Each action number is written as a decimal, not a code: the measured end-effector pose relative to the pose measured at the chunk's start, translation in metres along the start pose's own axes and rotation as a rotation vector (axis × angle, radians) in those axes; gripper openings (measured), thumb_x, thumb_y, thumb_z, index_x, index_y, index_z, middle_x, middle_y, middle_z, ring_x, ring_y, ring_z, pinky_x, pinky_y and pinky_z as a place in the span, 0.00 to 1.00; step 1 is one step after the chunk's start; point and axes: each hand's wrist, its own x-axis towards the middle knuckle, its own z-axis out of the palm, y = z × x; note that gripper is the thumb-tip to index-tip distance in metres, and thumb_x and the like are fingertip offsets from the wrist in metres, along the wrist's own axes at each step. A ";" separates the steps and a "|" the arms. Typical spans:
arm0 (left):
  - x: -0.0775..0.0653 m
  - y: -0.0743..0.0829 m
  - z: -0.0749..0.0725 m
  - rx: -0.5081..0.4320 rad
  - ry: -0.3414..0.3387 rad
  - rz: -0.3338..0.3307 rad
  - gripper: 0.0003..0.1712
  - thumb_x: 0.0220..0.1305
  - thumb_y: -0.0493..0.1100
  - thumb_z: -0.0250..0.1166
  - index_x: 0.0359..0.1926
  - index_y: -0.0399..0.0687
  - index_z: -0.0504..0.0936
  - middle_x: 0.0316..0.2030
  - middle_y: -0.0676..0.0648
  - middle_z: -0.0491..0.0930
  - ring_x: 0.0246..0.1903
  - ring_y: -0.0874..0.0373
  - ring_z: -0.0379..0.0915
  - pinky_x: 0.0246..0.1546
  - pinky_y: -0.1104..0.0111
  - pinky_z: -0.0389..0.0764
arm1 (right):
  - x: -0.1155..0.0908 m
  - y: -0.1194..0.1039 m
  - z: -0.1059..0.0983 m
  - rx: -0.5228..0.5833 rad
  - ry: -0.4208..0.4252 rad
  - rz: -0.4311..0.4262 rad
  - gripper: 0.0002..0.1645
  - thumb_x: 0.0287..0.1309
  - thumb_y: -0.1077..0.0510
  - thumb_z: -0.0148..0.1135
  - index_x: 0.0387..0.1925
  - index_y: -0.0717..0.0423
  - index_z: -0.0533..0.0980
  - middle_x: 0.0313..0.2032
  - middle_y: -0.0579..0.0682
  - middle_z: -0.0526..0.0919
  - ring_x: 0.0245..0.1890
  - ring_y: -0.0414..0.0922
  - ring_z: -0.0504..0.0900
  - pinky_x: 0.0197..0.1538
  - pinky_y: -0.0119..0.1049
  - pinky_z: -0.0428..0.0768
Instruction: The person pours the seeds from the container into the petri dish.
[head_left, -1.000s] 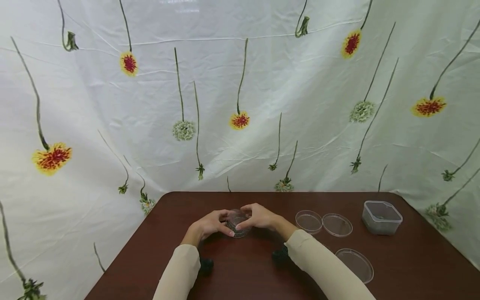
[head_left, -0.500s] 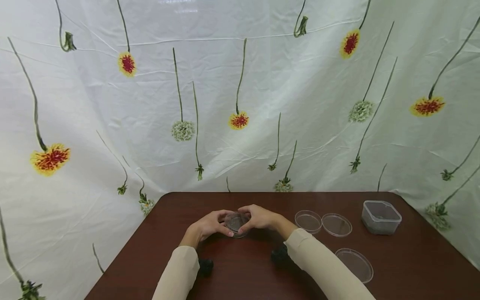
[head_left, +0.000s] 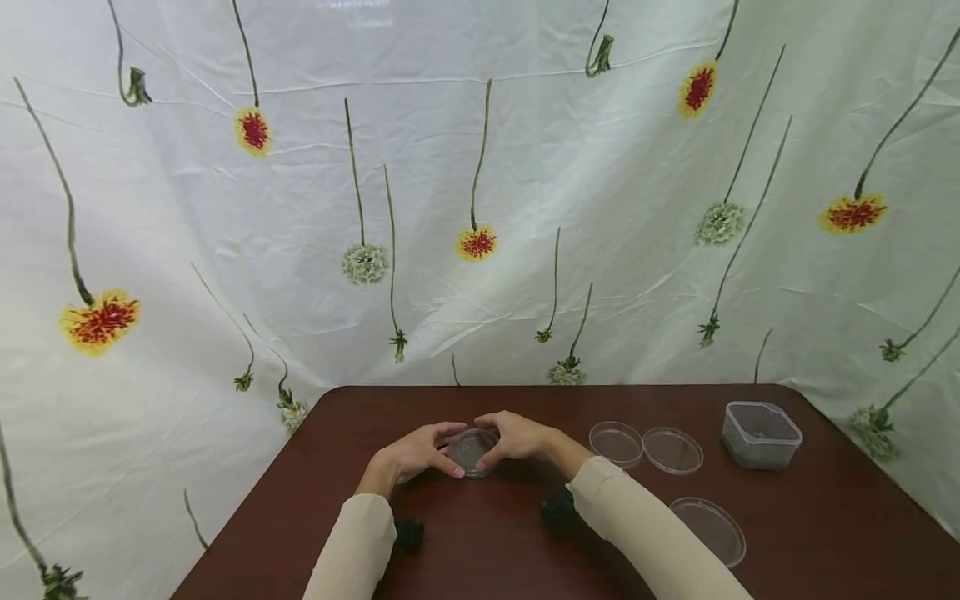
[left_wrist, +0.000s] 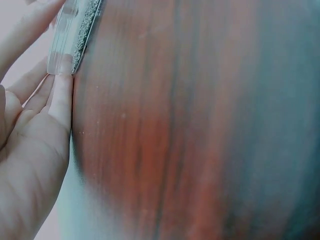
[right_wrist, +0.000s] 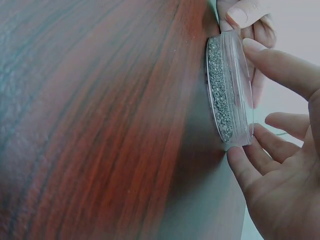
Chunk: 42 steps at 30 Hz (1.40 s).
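Observation:
A clear round petri dish point(head_left: 471, 452) sits on the dark table between both hands. In the right wrist view the dish point(right_wrist: 218, 90) holds a layer of grey grains, with a clear lid point(right_wrist: 239, 85) seated over it. My left hand point(head_left: 411, 455) grips its left side, thumb at the near edge and fingers behind. From the other side my right hand point(head_left: 519, 437) holds the rim, thumb in front. In the left wrist view, the left fingers point(left_wrist: 61, 97) touch the dish's side wall. The far fingertips are partly hidden in the head view.
To the right lie three clear, shallow round dishes or lids: one point(head_left: 617, 444), another beside it point(head_left: 673, 451), and a nearer, larger-looking one point(head_left: 708, 532). A translucent square tub point(head_left: 762, 435) stands at the far right. Behind the table point(head_left: 480, 554) hangs a flower-printed cloth point(head_left: 480, 317).
The clear lid, tilted up between the hands a second ago, has come down flat on the dish. Both hands stay in nearly the same place around it.

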 end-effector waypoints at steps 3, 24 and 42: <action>0.001 -0.001 0.000 -0.011 -0.002 0.000 0.55 0.53 0.30 0.80 0.77 0.32 0.60 0.76 0.33 0.57 0.76 0.36 0.49 0.73 0.50 0.59 | -0.001 0.000 -0.001 -0.011 -0.002 0.002 0.53 0.56 0.59 0.79 0.75 0.71 0.61 0.71 0.63 0.68 0.70 0.57 0.68 0.70 0.53 0.68; 0.006 0.032 -0.005 -0.025 0.223 0.051 0.50 0.58 0.38 0.79 0.78 0.42 0.63 0.74 0.37 0.63 0.75 0.40 0.53 0.72 0.41 0.55 | -0.037 0.001 -0.050 0.137 0.074 0.012 0.49 0.61 0.60 0.75 0.77 0.65 0.60 0.71 0.65 0.67 0.70 0.62 0.68 0.64 0.57 0.74; 0.054 0.070 0.056 0.034 0.188 0.174 0.46 0.61 0.39 0.77 0.77 0.44 0.65 0.73 0.42 0.66 0.74 0.42 0.58 0.66 0.44 0.68 | -0.112 0.025 -0.120 0.207 0.192 -0.021 0.50 0.68 0.58 0.69 0.80 0.66 0.51 0.73 0.67 0.63 0.73 0.67 0.61 0.66 0.60 0.71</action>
